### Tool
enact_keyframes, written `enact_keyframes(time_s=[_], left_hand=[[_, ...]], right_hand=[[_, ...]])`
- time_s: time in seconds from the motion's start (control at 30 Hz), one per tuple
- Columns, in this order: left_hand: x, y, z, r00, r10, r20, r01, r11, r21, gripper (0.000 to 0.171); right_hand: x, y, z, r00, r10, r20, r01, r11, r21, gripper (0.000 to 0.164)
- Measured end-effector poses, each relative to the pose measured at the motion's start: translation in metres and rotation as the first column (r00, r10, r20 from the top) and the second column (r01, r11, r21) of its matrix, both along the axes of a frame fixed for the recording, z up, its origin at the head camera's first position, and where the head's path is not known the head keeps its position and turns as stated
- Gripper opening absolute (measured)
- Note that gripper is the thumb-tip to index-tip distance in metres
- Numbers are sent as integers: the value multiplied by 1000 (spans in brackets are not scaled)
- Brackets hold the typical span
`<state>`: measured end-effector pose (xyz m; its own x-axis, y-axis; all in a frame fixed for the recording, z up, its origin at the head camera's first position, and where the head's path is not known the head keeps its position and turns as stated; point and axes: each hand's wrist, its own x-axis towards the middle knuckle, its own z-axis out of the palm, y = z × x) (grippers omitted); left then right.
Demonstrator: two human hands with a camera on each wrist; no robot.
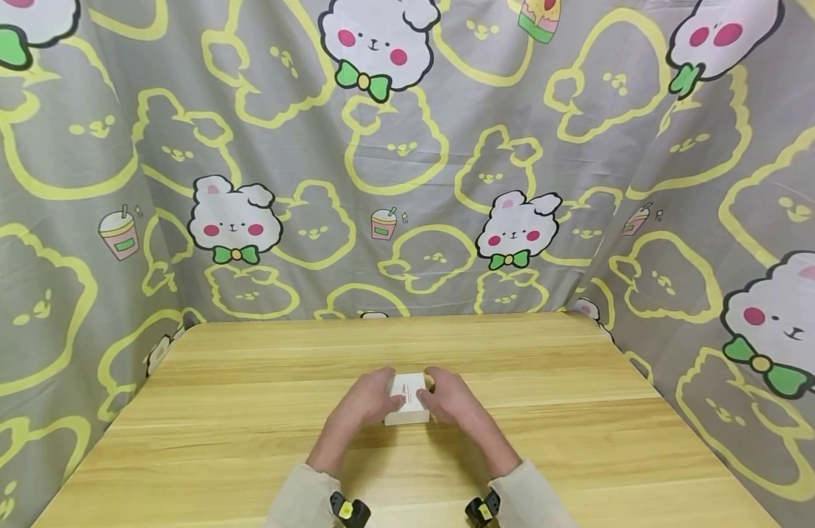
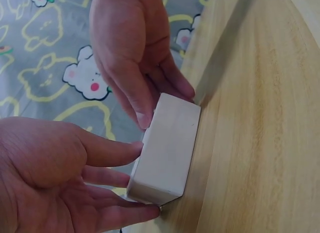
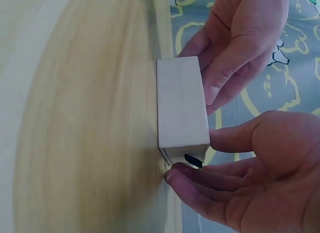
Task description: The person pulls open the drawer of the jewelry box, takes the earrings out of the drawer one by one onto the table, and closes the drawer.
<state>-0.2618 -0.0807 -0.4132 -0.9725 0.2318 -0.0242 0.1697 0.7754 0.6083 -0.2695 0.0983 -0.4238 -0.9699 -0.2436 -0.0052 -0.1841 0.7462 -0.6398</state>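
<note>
A small white box (image 1: 407, 417) lies on the wooden table, with dark print on its top face. My left hand (image 1: 371, 397) holds its left side, thumb on the top near the edge and fingers along the side. From the right, my right hand (image 1: 447, 397) grips it in the same way. The plain long side of the box (image 2: 167, 143) faces the left wrist camera. In the right wrist view a dark mark (image 3: 193, 160) shows on the box's end, close to the right fingertips. The fingers partly hide both ends.
The wooden table (image 1: 249, 433) stretches out around the hands. Behind it and on both sides hangs a grey curtain (image 1: 302, 154) printed with cartoon rabbits and yellow outlines. Dark bands with cameras (image 1: 350, 510) sit on both wrists, over light sleeves.
</note>
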Motion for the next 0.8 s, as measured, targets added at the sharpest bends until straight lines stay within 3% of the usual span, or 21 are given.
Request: enact_keyframes(time_s=[0.33, 0.8], left_hand=[[0, 3, 1, 1000, -2, -22, 2, 1000, -20, 56], [0, 3, 1, 1000, -10, -28, 9, 999, -35, 55]], right_hand=[[0, 0, -1, 999, 33, 9, -32, 997, -66, 52], [0, 1, 2, 999, 31, 10, -31, 998, -51, 52]])
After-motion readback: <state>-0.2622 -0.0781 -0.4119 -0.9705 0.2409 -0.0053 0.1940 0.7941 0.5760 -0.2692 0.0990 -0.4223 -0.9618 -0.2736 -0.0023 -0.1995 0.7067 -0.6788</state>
